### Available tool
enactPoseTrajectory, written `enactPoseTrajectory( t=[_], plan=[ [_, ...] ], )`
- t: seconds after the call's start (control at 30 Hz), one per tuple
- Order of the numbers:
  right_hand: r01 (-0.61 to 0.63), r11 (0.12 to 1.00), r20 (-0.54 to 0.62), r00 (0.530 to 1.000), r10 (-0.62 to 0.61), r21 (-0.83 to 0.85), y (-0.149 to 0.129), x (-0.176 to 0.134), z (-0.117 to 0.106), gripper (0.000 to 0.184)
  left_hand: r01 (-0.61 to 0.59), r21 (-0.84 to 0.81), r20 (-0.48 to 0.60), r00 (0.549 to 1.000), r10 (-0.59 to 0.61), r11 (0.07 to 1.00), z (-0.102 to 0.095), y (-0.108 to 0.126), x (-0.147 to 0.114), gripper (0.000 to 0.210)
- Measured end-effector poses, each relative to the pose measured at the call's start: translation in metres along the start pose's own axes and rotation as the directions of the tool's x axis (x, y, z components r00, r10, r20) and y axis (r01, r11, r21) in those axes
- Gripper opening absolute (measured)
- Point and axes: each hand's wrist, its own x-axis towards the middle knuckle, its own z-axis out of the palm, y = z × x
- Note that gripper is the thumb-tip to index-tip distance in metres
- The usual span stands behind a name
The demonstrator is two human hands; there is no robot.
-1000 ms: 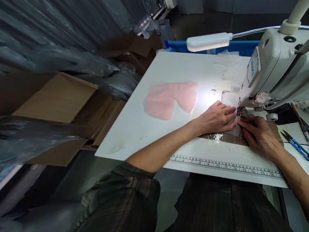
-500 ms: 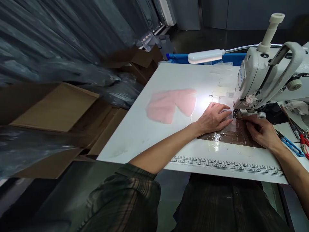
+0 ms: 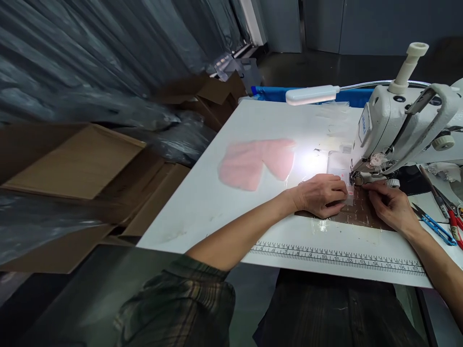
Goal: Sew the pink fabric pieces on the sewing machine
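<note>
My left hand (image 3: 321,195) rests at the left of the needle, its fingers curled in beside a clear plastic plate (image 3: 337,163). Whatever lies under those fingers is hidden. To the right of the presser foot (image 3: 354,178), my right hand (image 3: 392,205) is closed in a pinch, thumb against forefinger; what it holds is too small to make out. Both hands are at a white sewing machine (image 3: 376,120), over a brown taped patch (image 3: 356,219) on the table. Two pale pink fabric pieces (image 3: 242,164) lie to the left on the tabletop.
A printed ruler (image 3: 336,258) runs along the front edge of the white table (image 3: 202,207). Blue thread snips (image 3: 436,224) and red-handled scissors (image 3: 454,226) lie at right. A white lamp (image 3: 313,95) hangs behind. Open cardboard boxes (image 3: 75,161) stand left.
My left hand has drawn its fingers in from lying flat and come slightly toward me. The right hand keeps its pinch by the presser foot. The whole view has shifted slightly.
</note>
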Motion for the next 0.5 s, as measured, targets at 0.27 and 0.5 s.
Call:
enactPoseTrajectory(
  t=[0.27, 0.5],
  plan=[
    [-0.071, 0.983, 0.23, 0.967, 0.109, -0.167, -0.017, 0.023, -0.015, 0.023, 0.005, -0.004, 0.074, 0.997, -0.005, 1.0, 0.0, -0.002, -0.001, 0.022],
    [0.054, 0.931, 0.063, 0.997, -0.033, -0.362, -0.011, 0.008, 0.009, 0.03, -0.017, 0.029, 0.152, 0.988, 0.013, 0.999, -0.001, -0.002, -0.001, 0.023]
  ],
)
